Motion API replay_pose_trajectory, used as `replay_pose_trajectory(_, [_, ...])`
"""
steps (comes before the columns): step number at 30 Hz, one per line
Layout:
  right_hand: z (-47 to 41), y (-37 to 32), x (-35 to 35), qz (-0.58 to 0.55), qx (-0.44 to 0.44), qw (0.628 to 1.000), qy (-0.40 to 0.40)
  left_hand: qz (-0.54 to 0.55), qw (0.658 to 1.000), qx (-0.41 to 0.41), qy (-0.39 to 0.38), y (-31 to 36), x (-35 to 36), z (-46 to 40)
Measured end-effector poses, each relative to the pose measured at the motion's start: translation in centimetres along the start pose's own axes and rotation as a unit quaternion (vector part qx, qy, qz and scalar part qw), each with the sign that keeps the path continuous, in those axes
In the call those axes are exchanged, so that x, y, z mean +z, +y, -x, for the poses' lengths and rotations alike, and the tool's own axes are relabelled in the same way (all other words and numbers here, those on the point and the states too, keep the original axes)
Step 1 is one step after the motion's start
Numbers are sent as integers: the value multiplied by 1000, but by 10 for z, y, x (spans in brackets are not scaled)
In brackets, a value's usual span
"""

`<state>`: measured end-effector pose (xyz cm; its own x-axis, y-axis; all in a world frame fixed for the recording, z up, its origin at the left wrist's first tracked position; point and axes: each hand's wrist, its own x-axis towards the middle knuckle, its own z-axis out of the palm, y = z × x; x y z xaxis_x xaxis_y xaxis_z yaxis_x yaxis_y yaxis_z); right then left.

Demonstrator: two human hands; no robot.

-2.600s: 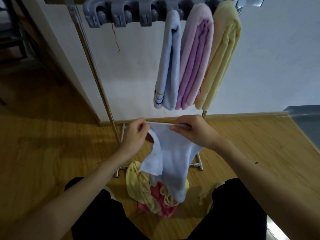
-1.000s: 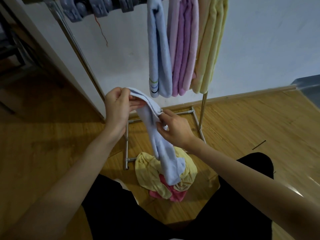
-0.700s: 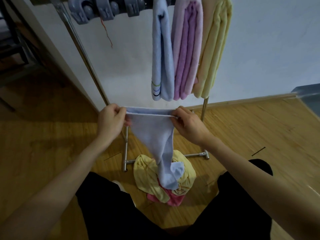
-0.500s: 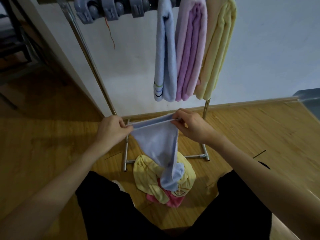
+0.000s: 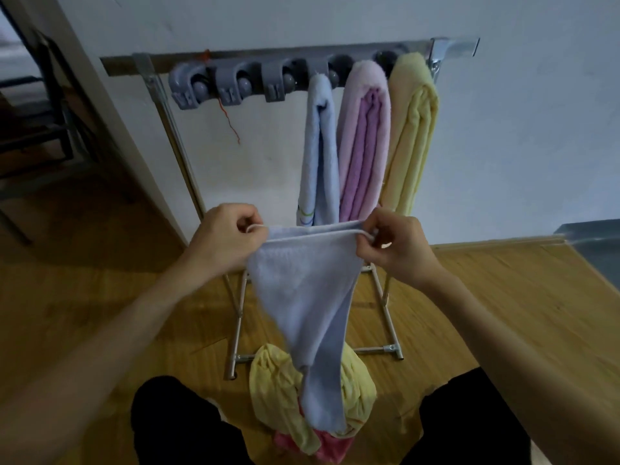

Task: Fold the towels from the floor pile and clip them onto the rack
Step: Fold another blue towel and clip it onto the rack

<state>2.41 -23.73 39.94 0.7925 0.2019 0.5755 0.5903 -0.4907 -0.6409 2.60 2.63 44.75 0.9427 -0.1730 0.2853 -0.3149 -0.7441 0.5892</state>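
Hanging limp between both hands, the pale blue towel [image 5: 302, 297] is judged light, soft and floppy. Its top edge is pinched by the curled fingers of the left hand [image 5: 224, 236] and, further right, of the right hand [image 5: 392, 246]. Its tail trails onto the floor pile [image 5: 355, 394]. Corners are judged the best hold.

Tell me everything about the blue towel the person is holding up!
The blue towel is pale and soft-looking, like terry cloth, with a white corded top edge. The left hand and right hand pinch its two top corners, stretching that edge level. Below, it narrows and hangs down, its bottom end over the floor pile of yellow and pink towels.
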Motion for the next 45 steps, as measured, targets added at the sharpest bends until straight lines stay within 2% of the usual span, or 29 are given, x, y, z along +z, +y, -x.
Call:
replay_pose_trajectory(3, [-17, -7, -12, -17, 14, 1000, 1, 82, 984, -47, -149, 17, -19, -10])
replay_pose_trajectory(5, [-25, -10, -20, -30, 16, 999, -22, 89, 973, -67, -202, 25, -29, -16])
replay_pose_trajectory(7, [-32, -13, -27, -52, 12, 997, -63, 64, 981, -54, -174, 30, -40, -22])
replay_pose_trajectory(9, [-38, -18, -31, -102, 19, 991, -88, 32, 996, 0, -86, 35, -51, -28])
replay_pose_trajectory(12, [-47, -25, -34, -195, 43, 978, -58, 24, 995, 93, 40, 41, -58, -30])
replay_pose_trajectory(14, [-53, -26, -32, -206, 44, 977, -35, 6, 993, 106, 48, 42, -54, -29])
replay_pose_trajectory(17, [-54, -23, -28, -172, 49, 983, -40, -34, 996, 81, 4, 35, -48, -27])
replay_pose_trajectory(20, [-49, -20, -22, -154, 55, 983, -81, -68, 995, 62, -33, 26, -49, -24])
replay_pose_trajectory(26, [-40, -25, -19, -136, 57, 981, -124, -113, 989, 55, -84, 22, -48, -16])
replay_pose_trajectory(31, [-39, -23, -23, -163, 49, 980, -101, -42, 981, 51, -180, 20, -52, -11])
replay_pose_trajectory(36, [-33, -16, -16, -167, 57, 981, -78, 26, 977, 55, -204, 19, -45, 2])
replay_pose_trajectory(39, [-28, -14, -8, -166, 64, 983, -53, 34, 963, 78, -255, 20, -40, 10])
replay_pose_trajectory(43, [-22, -17, 3, -144, 64, 986, -46, -39, 929, 116, -351, 19, -37, 15])
replay_pose_trajectory(45, [-22, -19, 7, -122, 54, 989, -58, -75, 913, 107, -385, 15, -34, 15])
